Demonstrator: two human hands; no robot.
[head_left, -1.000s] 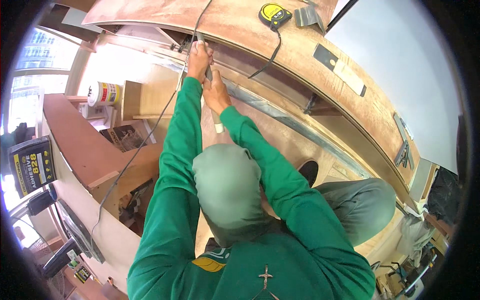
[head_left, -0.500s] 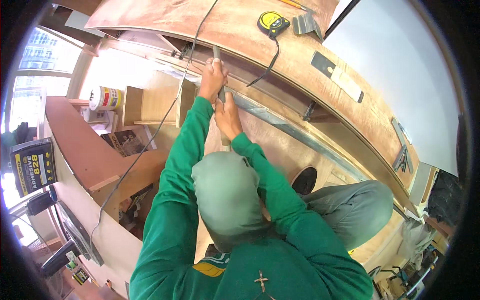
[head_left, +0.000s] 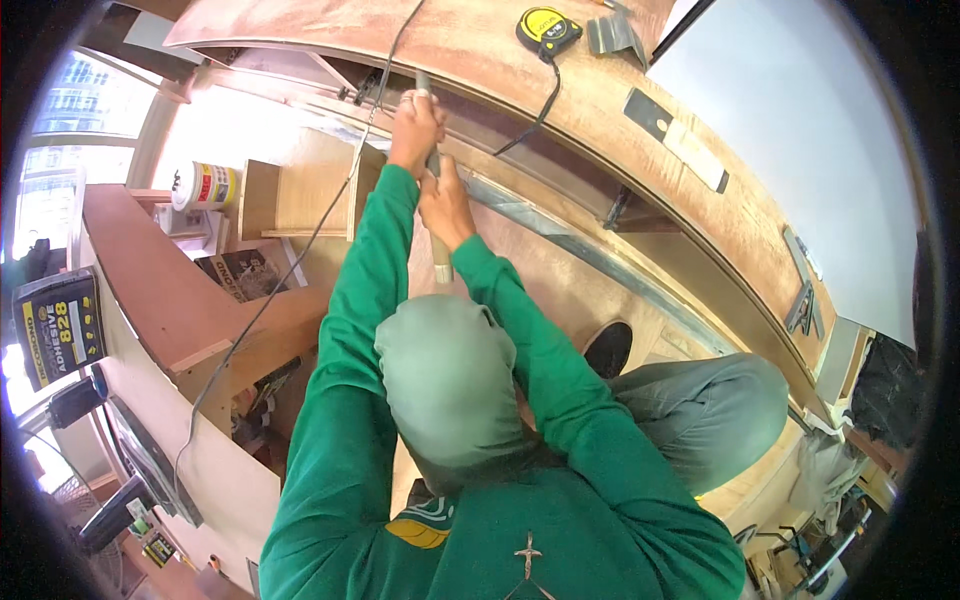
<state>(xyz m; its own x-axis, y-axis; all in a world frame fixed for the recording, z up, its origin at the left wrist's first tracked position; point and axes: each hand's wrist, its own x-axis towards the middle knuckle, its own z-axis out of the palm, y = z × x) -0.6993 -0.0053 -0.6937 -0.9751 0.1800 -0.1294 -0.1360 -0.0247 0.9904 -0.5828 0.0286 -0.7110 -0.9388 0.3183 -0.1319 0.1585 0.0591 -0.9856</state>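
A long narrow stick (head_left: 441, 252), greyish toward its far part and pale wood at its near end, runs between both hands under the curved edge of a plywood top (head_left: 590, 110). My left hand (head_left: 415, 132) is closed around its far part, and a short grey tip sticks out beyond the fingers. Closer to me, my right hand (head_left: 447, 207) grips the same stick, fingers wrapped round it. Whether the stick touches the wood frame below the top, I cannot tell. A dark cable (head_left: 368, 140) passes just left of my left hand.
On the plywood top lie a yellow and black tape measure (head_left: 548, 30), a grey folded sheet (head_left: 615, 38), a flat scraper-like tool (head_left: 675, 140) and a black clamp (head_left: 801, 308). To the left stand an open wooden box (head_left: 305, 195), a white tub (head_left: 205, 187) and a reddish panel (head_left: 150, 270).
Both hands and the stick have shifted slightly away from me, and more of the stick's near end shows. The whole view has moved a little too. Both grips stay closed.
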